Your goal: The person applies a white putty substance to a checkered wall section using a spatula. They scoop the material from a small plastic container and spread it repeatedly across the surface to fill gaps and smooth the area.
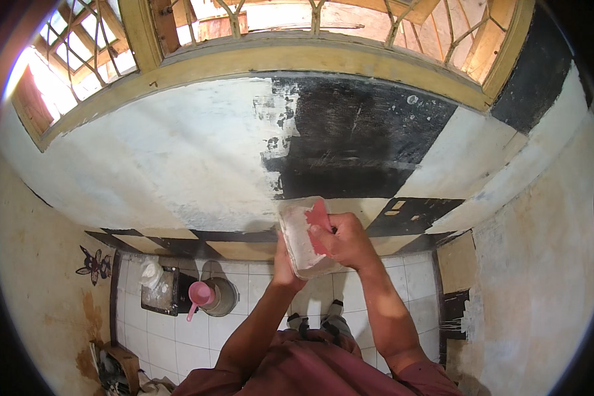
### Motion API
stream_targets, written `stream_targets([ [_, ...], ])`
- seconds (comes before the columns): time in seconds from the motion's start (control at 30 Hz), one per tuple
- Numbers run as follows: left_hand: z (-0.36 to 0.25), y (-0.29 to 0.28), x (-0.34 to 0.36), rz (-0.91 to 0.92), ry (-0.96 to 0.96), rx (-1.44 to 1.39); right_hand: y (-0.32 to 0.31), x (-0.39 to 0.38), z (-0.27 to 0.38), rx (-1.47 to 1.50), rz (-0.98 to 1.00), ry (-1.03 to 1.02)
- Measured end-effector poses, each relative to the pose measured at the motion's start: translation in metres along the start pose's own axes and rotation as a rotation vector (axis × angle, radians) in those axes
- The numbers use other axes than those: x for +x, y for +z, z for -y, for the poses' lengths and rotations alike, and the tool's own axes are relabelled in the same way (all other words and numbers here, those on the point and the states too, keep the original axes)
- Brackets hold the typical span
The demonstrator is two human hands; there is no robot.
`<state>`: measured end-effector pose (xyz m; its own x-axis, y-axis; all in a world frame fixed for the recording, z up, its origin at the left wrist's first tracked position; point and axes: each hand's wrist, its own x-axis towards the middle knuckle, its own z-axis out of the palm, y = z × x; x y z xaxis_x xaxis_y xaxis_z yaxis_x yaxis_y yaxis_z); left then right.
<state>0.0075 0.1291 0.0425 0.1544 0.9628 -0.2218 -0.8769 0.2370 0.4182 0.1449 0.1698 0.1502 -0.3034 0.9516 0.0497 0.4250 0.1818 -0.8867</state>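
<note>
My left hand is wrapped round the side of a clear plastic tub with white paste, likely wall filler, in it. My right hand grips a red scraper, its blade over the tub and partly covered with white paste. Both hands are in front of my chest, close to the wall. Ahead of them is a black painted patch with a ragged white edge. To its left spreads a smooth white coated area. The scraper's handle is mostly hidden in my fingers.
A pink dipper rests on a round bucket at floor left. Beside it stands a dark box with a white plastic bag. A yellowish window frame with metal bars runs above. A cardboard box sits lower left.
</note>
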Motion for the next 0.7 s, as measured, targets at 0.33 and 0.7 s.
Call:
stream_targets([
  [0.33,-0.002,0.000,-0.004,-0.056,-0.008,-0.007,0.011,0.001,-0.017,-0.024,-0.050,-0.057],
  [0.7,0.004,-0.023,0.001,-0.061,-0.009,-0.019,0.028,-0.001,-0.020,-0.112,-0.045,-0.059],
])
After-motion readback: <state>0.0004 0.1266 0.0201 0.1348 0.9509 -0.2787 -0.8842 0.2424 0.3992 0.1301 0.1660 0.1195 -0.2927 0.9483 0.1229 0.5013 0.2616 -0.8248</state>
